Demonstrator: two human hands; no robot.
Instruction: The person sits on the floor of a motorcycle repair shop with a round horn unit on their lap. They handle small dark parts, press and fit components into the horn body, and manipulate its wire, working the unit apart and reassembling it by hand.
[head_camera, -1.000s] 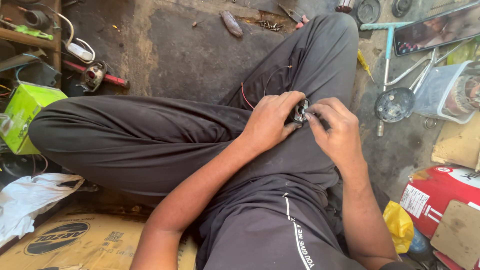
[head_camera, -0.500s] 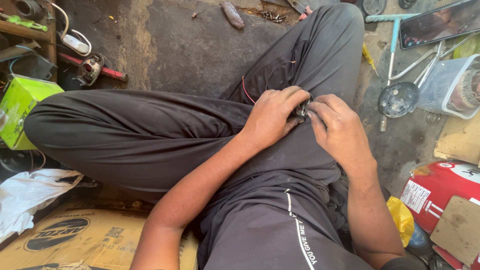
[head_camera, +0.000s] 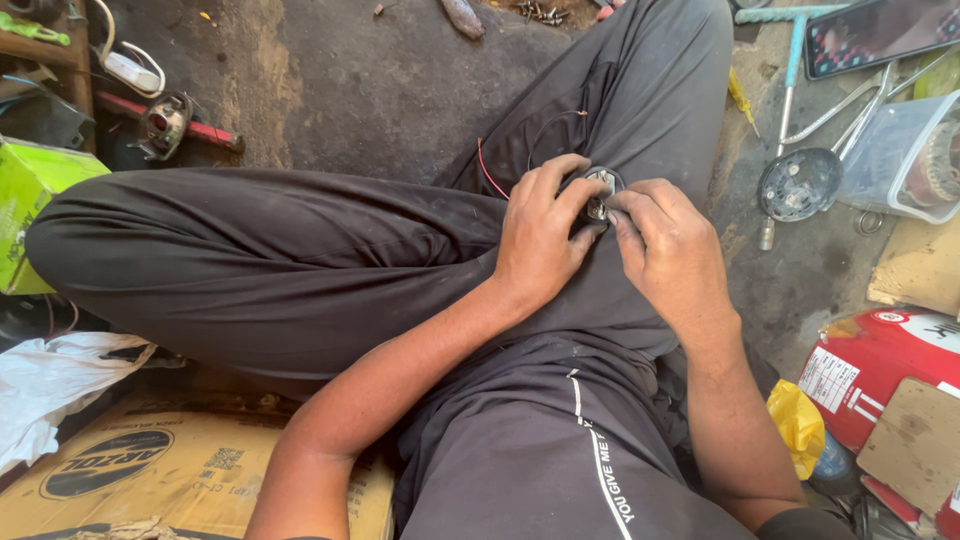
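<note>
Resting on the person's right thigh, a small round metal part (head_camera: 598, 192) sits pinched between both hands, close to the knee end of the dark trouser leg (head_camera: 300, 250); the left hand (head_camera: 540, 235) curls round it from the left, fingers over its top edge and thumb below; the right hand (head_camera: 672, 250) meets it from the right, fingertips pressed to its face, so the two hands touch each other around it. Only a small patch of the part shows between the fingers: a dark ring with a pale grey metal centre; the rest is hidden, and its exact kind cannot be told. A thin red wire (head_camera: 488, 170) and a black wire (head_camera: 548, 125) loop away from it across the trouser cloth toward the upper left.

Well apart on the concrete floor (head_camera: 380, 80), near the upper right corner, lie a round metal disc (head_camera: 798, 185) and a clear plastic tub (head_camera: 905, 155); a green box (head_camera: 30, 195) stands at the left edge; a flattened cardboard carton (head_camera: 130, 470) lies at the lower left; a red can (head_camera: 880, 365) lies at the right edge.
</note>
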